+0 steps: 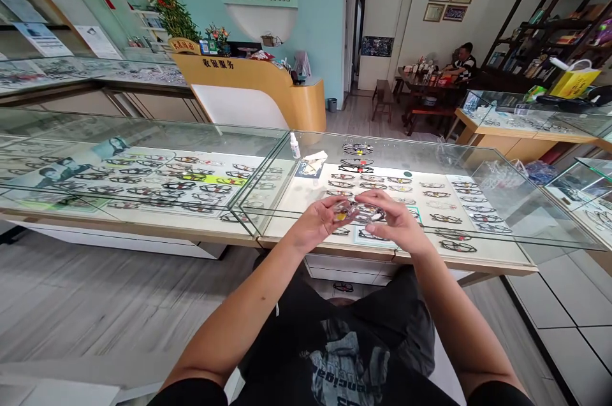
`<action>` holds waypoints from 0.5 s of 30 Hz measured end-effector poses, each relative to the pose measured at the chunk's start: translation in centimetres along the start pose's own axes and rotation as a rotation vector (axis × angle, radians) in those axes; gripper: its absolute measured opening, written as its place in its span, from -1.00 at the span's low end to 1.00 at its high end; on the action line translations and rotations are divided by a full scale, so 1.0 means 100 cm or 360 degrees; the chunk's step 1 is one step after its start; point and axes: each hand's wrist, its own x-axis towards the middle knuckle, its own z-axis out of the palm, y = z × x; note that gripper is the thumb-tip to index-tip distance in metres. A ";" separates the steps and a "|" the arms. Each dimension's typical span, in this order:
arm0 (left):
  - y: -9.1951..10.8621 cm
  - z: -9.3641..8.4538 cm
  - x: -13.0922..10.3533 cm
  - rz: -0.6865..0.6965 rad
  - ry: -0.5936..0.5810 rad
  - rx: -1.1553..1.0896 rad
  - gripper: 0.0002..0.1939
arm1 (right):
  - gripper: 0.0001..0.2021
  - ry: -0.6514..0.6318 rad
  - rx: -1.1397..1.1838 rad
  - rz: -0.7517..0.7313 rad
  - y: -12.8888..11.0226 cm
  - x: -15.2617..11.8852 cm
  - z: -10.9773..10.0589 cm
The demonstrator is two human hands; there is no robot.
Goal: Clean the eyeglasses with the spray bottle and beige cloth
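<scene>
A pair of eyeglasses [356,211] is held between my two hands, above the near edge of the glass display case. My left hand [318,221] pinches its left side, near a small yellow patch on a lens. On the other side, the fingers and thumb of my right hand [396,220] close around the frame. Below, inside the case, rows of eyeglasses [447,218] lie on white trays. On the glass top stand a white spray bottle [295,146] and, beside it, a crumpled cream cloth [314,162]. Several frames [357,150] lie in a column past my hands.
Another glass case [143,164] with eyeglasses adjoins on the left. Behind it stands a wooden counter [306,100] with plants. A person [463,65] sits at a far table. A pair of glasses [343,287] shows low down between my knees and the case.
</scene>
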 end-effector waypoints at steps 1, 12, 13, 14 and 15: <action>-0.005 -0.001 0.001 -0.0072 -0.0054 -0.0082 -0.25 | -0.48 -0.0042 -0.0079 -0.0062 0.000 0.004 0.001; -0.041 -0.019 0.029 -0.0446 -0.0202 -0.0614 -0.35 | -0.76 0.0134 -0.0270 -0.0118 0.011 0.043 0.003; -0.042 -0.021 0.033 -0.0478 -0.0190 -0.0628 -0.33 | -0.77 0.0170 -0.0274 -0.0093 0.012 0.046 0.003; -0.044 -0.022 0.036 -0.0510 -0.0183 -0.0639 -0.31 | -0.78 0.0201 -0.0272 -0.0061 0.013 0.050 0.002; -0.045 -0.024 0.040 -0.0536 -0.0180 -0.0648 -0.29 | -0.77 0.0220 -0.0260 -0.0030 0.014 0.053 0.001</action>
